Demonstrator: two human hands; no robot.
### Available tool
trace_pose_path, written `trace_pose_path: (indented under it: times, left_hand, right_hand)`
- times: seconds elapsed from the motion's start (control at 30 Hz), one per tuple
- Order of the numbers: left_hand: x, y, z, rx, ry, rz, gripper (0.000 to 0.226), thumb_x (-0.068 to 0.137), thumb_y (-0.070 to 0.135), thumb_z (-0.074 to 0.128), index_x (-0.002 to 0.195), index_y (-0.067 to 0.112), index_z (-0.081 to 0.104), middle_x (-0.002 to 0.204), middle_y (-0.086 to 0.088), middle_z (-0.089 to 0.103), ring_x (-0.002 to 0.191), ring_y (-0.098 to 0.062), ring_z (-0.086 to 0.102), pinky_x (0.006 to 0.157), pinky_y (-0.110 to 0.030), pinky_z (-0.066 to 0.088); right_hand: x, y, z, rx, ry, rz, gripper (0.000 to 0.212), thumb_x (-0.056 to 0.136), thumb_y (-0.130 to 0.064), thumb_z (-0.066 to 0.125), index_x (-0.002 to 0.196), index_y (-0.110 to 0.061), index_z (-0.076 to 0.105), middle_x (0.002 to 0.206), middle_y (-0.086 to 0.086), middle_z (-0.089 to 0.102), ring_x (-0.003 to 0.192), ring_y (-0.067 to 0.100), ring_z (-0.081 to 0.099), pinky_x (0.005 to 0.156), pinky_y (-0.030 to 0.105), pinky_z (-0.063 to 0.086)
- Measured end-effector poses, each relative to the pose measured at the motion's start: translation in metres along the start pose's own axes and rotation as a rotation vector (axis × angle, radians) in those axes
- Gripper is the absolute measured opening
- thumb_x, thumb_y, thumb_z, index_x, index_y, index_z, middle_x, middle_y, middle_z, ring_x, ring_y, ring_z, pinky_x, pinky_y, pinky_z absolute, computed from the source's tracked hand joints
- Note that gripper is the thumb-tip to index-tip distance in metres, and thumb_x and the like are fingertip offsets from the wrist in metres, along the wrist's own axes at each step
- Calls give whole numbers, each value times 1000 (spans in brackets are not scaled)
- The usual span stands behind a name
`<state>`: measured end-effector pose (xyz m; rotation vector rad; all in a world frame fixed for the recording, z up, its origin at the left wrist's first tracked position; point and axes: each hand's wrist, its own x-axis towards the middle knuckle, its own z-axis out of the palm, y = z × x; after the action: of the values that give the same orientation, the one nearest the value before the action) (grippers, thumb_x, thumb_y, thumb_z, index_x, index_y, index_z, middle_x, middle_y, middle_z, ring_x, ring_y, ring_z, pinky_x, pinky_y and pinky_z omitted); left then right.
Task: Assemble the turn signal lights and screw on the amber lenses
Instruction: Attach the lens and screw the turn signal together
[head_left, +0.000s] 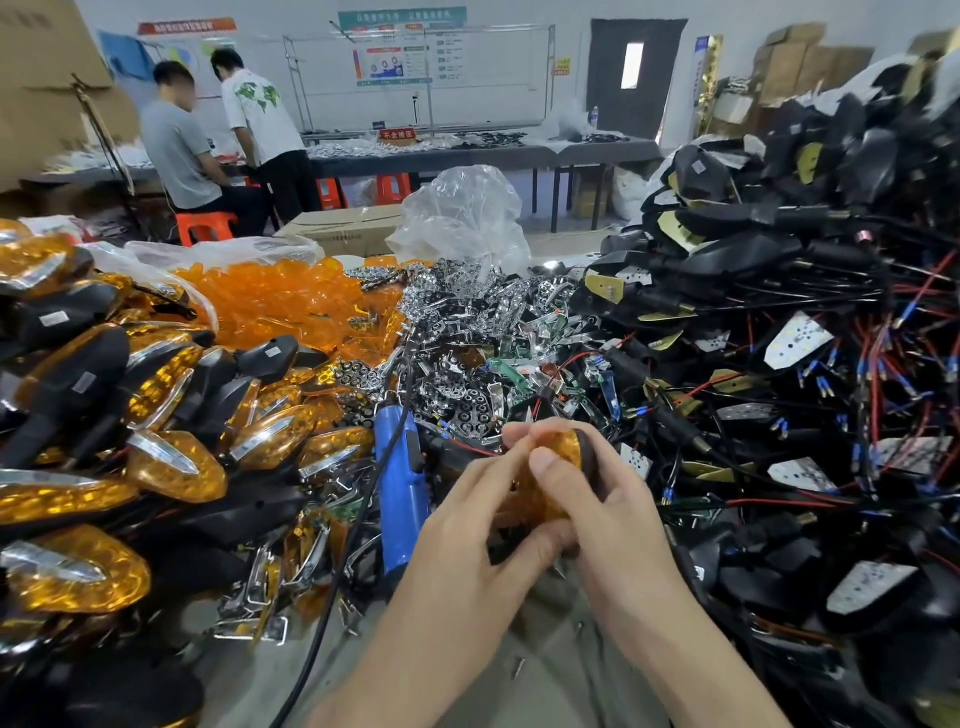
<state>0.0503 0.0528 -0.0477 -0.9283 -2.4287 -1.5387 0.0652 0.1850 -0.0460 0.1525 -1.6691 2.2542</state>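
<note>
Hands meet at the centre of the view, working on one turn signal. The left hand (467, 525) has its fingers (493, 467) curled, thumb and forefinger pinching the near edge of an amber lens (558, 454). The right hand (618, 499) grips the same unit: its thumb lies flat on the lens face while the other fingers wrap round the black housing (591, 448) behind it. The lens is held clear of the heaps, between the fingers of both hands.

A blue screwdriver (400, 483) lies untouched just left of the fingers, its cord trailing towards the viewer. Further left of the fingers is a heap of finished lights (171, 467). Beyond the fingers lie chrome reflectors (462, 384) and, further off, loose lenses (270, 301). To the right of the fingers rises a mound of wired shells (753, 260). A stray screw (519, 666) lies below the wrists.

The step in hand looks like seating the lens on its housing; no screw is visible in it yet. The next move probably calls for the lens to sit flush and be kept steady by one hand, freeing the other to fetch a screw and the screwdriver.
</note>
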Motion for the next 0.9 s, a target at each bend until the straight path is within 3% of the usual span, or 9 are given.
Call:
trace_pose_path:
  times: [0.13, 0.23, 0.3, 0.43, 0.53, 0.73, 0.9]
  left_hand:
    - [5, 8, -4, -228, -47, -44, 37, 97, 40, 55, 134, 47, 55, 128, 18, 59, 119, -1, 58, 91, -10, 46]
    - [8, 11, -4, -366, -68, -101, 34, 95, 35, 54, 129, 36, 60, 125, 17, 65, 117, 2, 59, 92, -9, 44]
    - [9, 13, -4, -392, -133, -114, 36, 95, 39, 53, 130, 36, 59, 126, 20, 65, 119, 3, 58, 94, -10, 44]
    - [9, 14, -2, -426, -219, -153, 33, 89, 56, 52, 117, 44, 66, 117, 14, 70, 112, -5, 64, 93, -20, 51]
    - [8, 13, -1, -537, -219, -245, 34, 85, 55, 59, 114, 39, 67, 109, 3, 74, 97, -16, 71, 82, -27, 57]
    - [6, 7, -4, -186, -55, -156, 45, 93, 60, 47, 137, 50, 41, 127, 32, 56, 119, 10, 53, 101, -28, 47]
    - [3, 7, -3, -98, -49, -105, 44, 97, 62, 40, 140, 57, 29, 139, 35, 44, 128, 11, 43, 104, -33, 45]
  right_hand:
    - [2, -3, 2, 218, 36, 76, 13, 76, -30, 70, 87, -27, 77, 115, 9, 75, 104, 24, 72, 88, 46, 60]
    - [2, -8, 3, 364, 38, 135, 11, 76, -25, 68, 81, -24, 77, 111, 14, 76, 100, 23, 74, 82, 39, 61]
    - [2, -11, 5, 394, 43, 154, 17, 71, -35, 66, 79, -23, 74, 111, 14, 76, 101, 21, 74, 81, 34, 62]
    - [3, -10, 2, 317, 41, 145, 19, 81, -36, 55, 81, -22, 68, 115, 12, 75, 114, 21, 70, 91, 36, 51]
    - [5, -7, 3, 181, 47, 147, 28, 86, -44, 45, 84, -32, 70, 116, 6, 75, 115, 21, 69, 84, 31, 57]
    - [4, 2, 8, 285, 27, 132, 45, 83, -57, 56, 115, -29, 73, 128, 7, 70, 115, 23, 68, 94, 35, 57]
    - [2, 2, 4, 421, -60, 148, 40, 87, -49, 54, 114, -27, 73, 136, 6, 66, 124, 25, 63, 107, 44, 50]
